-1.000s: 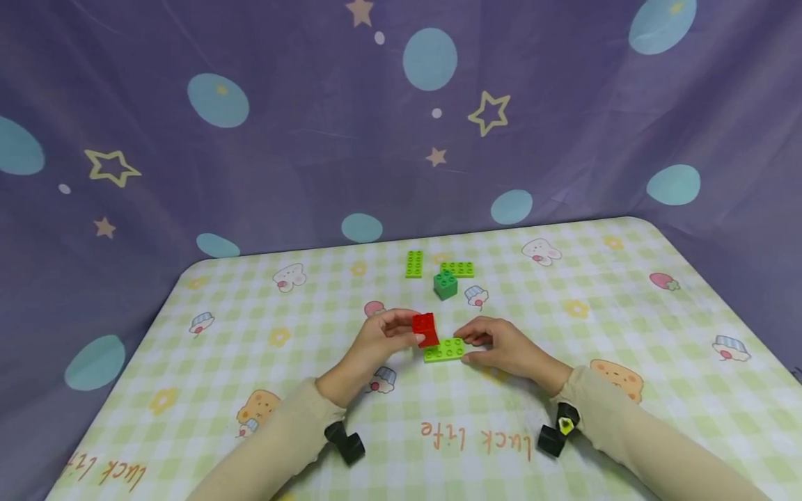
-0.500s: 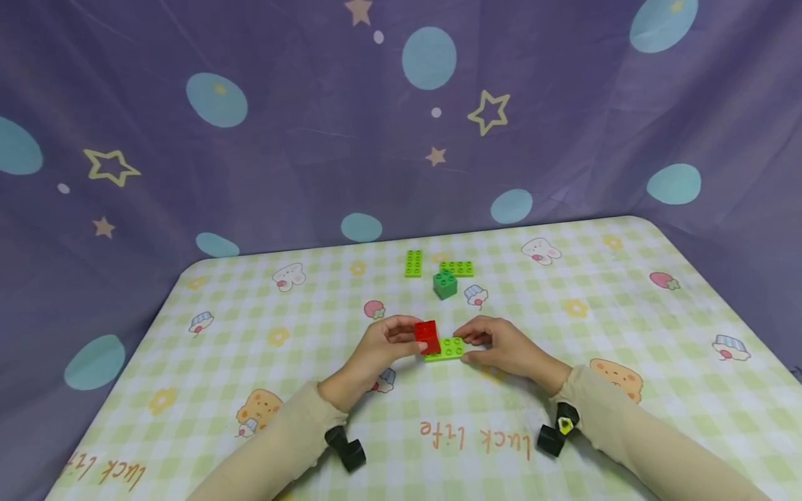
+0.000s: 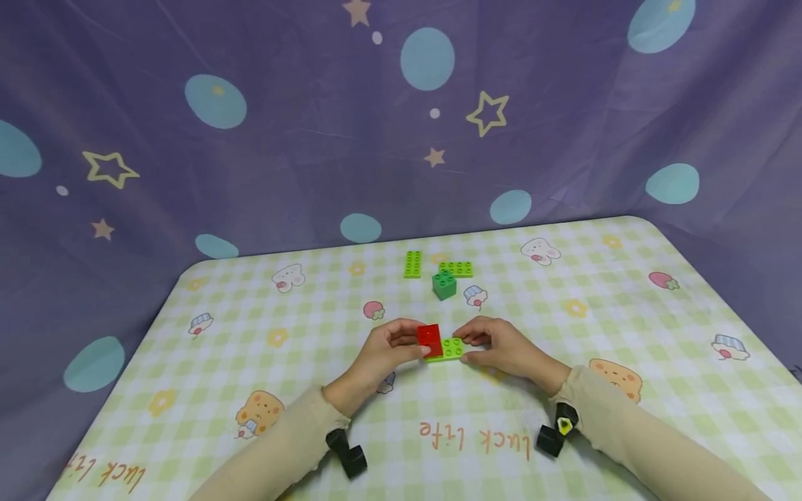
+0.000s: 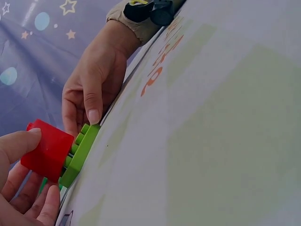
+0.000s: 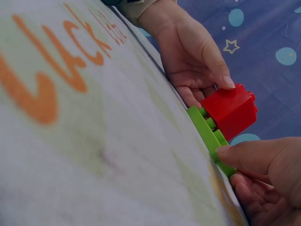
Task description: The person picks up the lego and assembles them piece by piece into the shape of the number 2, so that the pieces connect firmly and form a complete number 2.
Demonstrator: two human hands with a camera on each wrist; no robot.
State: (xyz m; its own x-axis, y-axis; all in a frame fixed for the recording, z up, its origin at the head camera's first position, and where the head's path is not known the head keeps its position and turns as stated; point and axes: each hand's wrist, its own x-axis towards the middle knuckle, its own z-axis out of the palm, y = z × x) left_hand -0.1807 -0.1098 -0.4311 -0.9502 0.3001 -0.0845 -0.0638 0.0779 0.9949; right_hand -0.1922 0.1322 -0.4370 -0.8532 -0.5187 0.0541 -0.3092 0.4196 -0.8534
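My left hand (image 3: pixel 390 349) holds a red toy building brick (image 3: pixel 429 341) between thumb and fingers. The brick sits over the left end of a flat lime-green studded plate (image 3: pixel 452 348), which lies on the table. In the left wrist view the red brick (image 4: pixel 51 148) leans slightly, and studs of the plate (image 4: pixel 81 155) show beneath its edge. My right hand (image 3: pixel 504 346) pinches the plate's right end with thumb and fingers. From the right wrist view, the thumb presses the near side of the plate (image 5: pixel 205 128), below the red brick (image 5: pixel 233 112).
Beyond the hands stands a dark green brick (image 3: pixel 445 285). Behind it lie two more lime-green plates, one lengthwise (image 3: pixel 413 264) and one crosswise (image 3: pixel 461 269). A checked cloth with printed cartoons covers the table (image 3: pixel 276 376); a purple curtain (image 3: pixel 301 139) hangs behind its far edge.
My left hand has lowered the red brick toward me and slightly right, onto the left end of the lime-green plate. My right hand stays at the plate's right end.
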